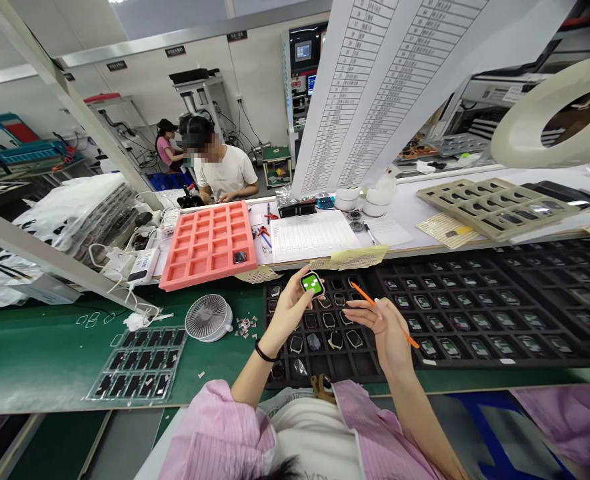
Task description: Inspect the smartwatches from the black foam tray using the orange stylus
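Observation:
My left hand grips a small smartwatch body by its edges, and its lit screen is mostly green with white blocks. The thumb lies across the lower part of the screen. My right hand holds a thin orange stick at a slant; its upper end points toward the watch but stays apart from it. Both hands are above a black compartment tray filled with several watch bodies, some of them wrapped in plastic. Part of the tray is hidden by my hands.
More black trays of watch parts lie at right. Leftward are a small round fan, scattered bits and a clear tray of black parts. A shelf ahead bears a pink tray and papers. Co-workers sit beyond.

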### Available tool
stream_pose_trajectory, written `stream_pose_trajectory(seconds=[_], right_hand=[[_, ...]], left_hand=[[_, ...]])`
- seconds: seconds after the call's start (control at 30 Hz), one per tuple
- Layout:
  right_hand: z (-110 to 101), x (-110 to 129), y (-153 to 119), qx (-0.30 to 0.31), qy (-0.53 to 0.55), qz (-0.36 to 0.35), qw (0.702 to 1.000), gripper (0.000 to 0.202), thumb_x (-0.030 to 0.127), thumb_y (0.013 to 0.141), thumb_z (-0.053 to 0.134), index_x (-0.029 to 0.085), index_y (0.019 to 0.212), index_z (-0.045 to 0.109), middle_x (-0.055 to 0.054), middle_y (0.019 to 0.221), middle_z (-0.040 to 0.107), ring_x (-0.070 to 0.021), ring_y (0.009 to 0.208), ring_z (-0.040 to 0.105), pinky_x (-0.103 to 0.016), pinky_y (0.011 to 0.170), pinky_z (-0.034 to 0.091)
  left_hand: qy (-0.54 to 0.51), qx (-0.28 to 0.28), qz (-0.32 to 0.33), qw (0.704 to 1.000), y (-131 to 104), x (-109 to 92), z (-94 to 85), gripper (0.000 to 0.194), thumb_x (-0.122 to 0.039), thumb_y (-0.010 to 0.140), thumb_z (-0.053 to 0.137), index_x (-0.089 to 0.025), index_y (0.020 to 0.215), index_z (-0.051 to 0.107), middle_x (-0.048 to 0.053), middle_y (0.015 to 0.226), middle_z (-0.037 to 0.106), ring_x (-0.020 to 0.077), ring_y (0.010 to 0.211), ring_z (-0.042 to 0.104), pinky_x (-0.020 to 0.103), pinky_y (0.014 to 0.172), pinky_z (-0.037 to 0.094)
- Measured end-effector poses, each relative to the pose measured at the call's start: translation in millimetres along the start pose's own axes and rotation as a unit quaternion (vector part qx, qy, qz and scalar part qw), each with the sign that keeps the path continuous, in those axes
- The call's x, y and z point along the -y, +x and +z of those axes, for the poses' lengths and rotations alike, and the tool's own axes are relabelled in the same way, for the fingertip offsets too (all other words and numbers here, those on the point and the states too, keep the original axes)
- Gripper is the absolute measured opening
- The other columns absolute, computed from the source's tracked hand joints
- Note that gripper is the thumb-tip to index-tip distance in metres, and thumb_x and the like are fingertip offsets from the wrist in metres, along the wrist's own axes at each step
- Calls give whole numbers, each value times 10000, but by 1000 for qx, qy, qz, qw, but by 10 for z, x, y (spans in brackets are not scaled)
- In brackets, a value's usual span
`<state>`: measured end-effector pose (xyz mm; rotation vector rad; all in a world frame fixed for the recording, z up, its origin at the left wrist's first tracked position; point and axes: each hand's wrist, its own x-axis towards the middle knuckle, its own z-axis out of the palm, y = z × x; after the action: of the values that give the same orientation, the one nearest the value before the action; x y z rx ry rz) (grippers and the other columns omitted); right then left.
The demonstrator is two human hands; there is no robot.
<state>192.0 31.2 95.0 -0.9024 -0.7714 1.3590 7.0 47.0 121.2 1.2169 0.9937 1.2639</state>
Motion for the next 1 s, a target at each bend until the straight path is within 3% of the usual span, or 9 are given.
stream_pose_trajectory(seconds=[0.17, 0.33, 0.5, 0.67, 0.8, 0.9, 1.0], right_hand=[[-7, 2, -10, 2, 0, 0, 1000, 344, 413, 825, 644, 215, 630, 442, -59, 813, 767, -226, 725, 741, -339, 686, 602], [1, 8, -20, -1, -3, 0, 1000, 356, 437, 818, 652, 215, 631, 444, -59, 812, 766, -227, 714, 740, -348, 687, 601], [-1, 6, -23, -1, -6, 0, 1000, 352, 427, 817, 655, 215, 630, 445, -59, 816, 765, -236, 732, 740, -356, 691, 599], [-7, -4, -28, -1, -12, -2, 1000, 368, 474, 848, 599, 210, 628, 467, -61, 817, 756, -229, 696, 729, -358, 673, 584], [28, 7, -54, 17, -19, -56, 998, 370, 535, 905, 477, 219, 732, 561, -9, 758, 701, -147, 528, 645, -300, 554, 531], [83, 35, -85, 31, -6, -95, 995, 322, 514, 921, 464, 240, 830, 607, 11, 767, 664, -129, 506, 599, -280, 487, 498], [140, 69, -118, 41, -8, -114, 993, 283, 442, 921, 499, 225, 789, 625, -11, 784, 679, -146, 544, 621, -291, 488, 510]], left_hand=[[12, -9, -8, 1000, -12, -30, -3, 423, -409, 916, 499, -183, 1273, 527, 91, 1024, 681, 150, 744, 646, 239, 604, 451], [28, -24, 0, 999, 1, 7, 0, 432, -413, 854, 608, -174, 1210, 552, 77, 985, 666, 127, 705, 617, 221, 571, 423], [12, -37, -16, 999, -8, -48, 41, 396, -481, 868, 561, -176, 1119, 579, 56, 883, 656, 113, 635, 583, 208, 501, 392], [1, -43, -12, 999, -22, -88, 75, 390, -477, 810, 644, -183, 1059, 586, 36, 837, 628, 121, 695, 572, 199, 542, 439], [-5, -43, -31, 999, -35, -74, 77, 376, -501, 871, 543, -194, 1085, 578, 38, 849, 626, 119, 673, 545, 211, 545, 422], [37, -45, 2, 998, -43, -56, 77, 373, -426, 828, 632, -198, 1112, 552, 16, 848, 575, 105, 668, 490, 210, 576, 402], [80, -44, 28, 995, -58, -51, 88, 357, -343, 801, 674, -199, 1101, 544, 3, 856, 525, 106, 716, 468, 212, 640, 409]])
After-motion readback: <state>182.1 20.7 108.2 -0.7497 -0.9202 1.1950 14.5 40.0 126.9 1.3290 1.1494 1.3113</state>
